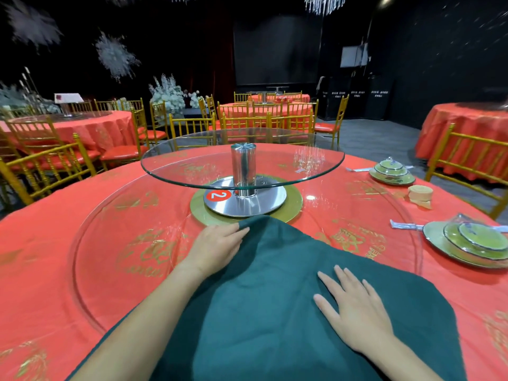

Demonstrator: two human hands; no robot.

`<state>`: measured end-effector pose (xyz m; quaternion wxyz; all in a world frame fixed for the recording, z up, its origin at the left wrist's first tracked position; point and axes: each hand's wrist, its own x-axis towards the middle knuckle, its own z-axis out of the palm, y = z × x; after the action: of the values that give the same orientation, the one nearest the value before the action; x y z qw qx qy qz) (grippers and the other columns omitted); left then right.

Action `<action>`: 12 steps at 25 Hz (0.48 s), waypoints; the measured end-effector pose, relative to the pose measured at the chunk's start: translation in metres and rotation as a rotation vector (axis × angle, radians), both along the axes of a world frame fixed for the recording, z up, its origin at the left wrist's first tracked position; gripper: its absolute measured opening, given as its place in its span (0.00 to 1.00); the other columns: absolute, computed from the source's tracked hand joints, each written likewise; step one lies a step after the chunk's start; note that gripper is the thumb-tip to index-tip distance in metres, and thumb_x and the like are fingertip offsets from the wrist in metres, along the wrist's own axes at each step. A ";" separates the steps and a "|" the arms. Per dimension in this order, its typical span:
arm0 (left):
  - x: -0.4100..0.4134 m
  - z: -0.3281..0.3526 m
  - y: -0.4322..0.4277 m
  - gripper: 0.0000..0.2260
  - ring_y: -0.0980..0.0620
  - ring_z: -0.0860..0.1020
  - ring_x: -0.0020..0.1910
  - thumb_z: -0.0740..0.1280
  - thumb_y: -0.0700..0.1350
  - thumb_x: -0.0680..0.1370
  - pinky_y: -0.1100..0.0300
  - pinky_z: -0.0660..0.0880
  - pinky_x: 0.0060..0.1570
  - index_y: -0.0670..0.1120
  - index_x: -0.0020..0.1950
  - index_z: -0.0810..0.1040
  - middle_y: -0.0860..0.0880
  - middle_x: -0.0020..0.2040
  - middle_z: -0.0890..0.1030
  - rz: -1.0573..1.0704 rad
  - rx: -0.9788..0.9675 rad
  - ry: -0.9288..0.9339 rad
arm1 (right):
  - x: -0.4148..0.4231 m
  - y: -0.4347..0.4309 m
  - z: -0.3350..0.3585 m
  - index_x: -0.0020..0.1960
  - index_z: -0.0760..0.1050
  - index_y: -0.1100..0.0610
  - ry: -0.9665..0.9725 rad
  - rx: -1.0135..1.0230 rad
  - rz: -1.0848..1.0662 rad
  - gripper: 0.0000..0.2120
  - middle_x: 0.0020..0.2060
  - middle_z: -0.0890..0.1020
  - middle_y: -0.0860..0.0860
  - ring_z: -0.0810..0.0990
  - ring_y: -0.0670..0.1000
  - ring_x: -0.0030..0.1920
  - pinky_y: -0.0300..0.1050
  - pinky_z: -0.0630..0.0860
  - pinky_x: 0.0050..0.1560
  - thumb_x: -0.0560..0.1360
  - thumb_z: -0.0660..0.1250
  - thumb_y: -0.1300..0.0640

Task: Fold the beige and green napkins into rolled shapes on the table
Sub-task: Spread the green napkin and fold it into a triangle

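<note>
— Where is the green napkin (275, 298) lying?
— It is lying spread on the near part of the counter (82, 257), its far corner reaching the metal base (247, 206). The left hand (217, 248) is resting flat at its far left edge, and the right hand (354, 306) is pressing on it, fingers spread.
— And the beige napkin (420, 195)?
— It is sitting rolled at far right, near a stack of green dishes (391, 174).
— Any writing?
— A red sticker (218, 195) on the base is showing a white "2". The cloth's gold print is proving unreadable.
</note>
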<state>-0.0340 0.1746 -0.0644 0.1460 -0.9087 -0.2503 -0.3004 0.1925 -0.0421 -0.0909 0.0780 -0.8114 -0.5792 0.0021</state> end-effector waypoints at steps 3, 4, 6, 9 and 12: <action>-0.012 -0.005 -0.002 0.19 0.45 0.76 0.54 0.63 0.50 0.73 0.51 0.73 0.50 0.48 0.64 0.75 0.48 0.62 0.77 0.207 -0.201 0.010 | -0.003 -0.002 0.001 0.75 0.47 0.39 0.014 0.014 0.010 0.45 0.77 0.47 0.46 0.41 0.45 0.76 0.47 0.41 0.75 0.59 0.24 0.31; -0.014 -0.003 -0.005 0.21 0.47 0.73 0.60 0.60 0.53 0.74 0.50 0.70 0.56 0.49 0.66 0.74 0.50 0.67 0.74 0.207 -0.300 0.005 | -0.005 -0.002 0.001 0.75 0.47 0.39 0.017 0.017 0.012 0.45 0.77 0.47 0.46 0.42 0.46 0.76 0.47 0.41 0.75 0.60 0.24 0.32; -0.011 0.001 -0.017 0.23 0.51 0.74 0.61 0.54 0.56 0.74 0.55 0.67 0.60 0.49 0.64 0.76 0.53 0.64 0.76 0.078 -0.349 0.070 | -0.008 -0.002 0.001 0.75 0.48 0.39 0.019 0.026 0.008 0.45 0.77 0.47 0.47 0.42 0.46 0.76 0.48 0.41 0.75 0.60 0.25 0.32; -0.006 0.002 -0.034 0.23 0.50 0.74 0.61 0.53 0.56 0.75 0.56 0.68 0.62 0.46 0.62 0.76 0.51 0.60 0.77 0.081 -0.335 0.090 | -0.012 -0.003 0.002 0.75 0.47 0.40 0.024 0.025 0.011 0.46 0.77 0.47 0.47 0.43 0.46 0.76 0.48 0.42 0.75 0.59 0.24 0.33; -0.013 -0.005 -0.020 0.24 0.46 0.65 0.69 0.61 0.52 0.77 0.52 0.63 0.67 0.45 0.72 0.65 0.47 0.69 0.69 0.376 -0.609 -0.083 | -0.016 -0.003 0.004 0.75 0.47 0.40 0.025 0.037 0.012 0.46 0.77 0.48 0.48 0.43 0.47 0.76 0.48 0.42 0.75 0.59 0.24 0.33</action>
<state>-0.0466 0.1542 -0.0689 -0.0888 -0.8358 -0.4966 -0.2165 0.1765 -0.0453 -0.0864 0.1004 -0.8062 -0.5831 0.0019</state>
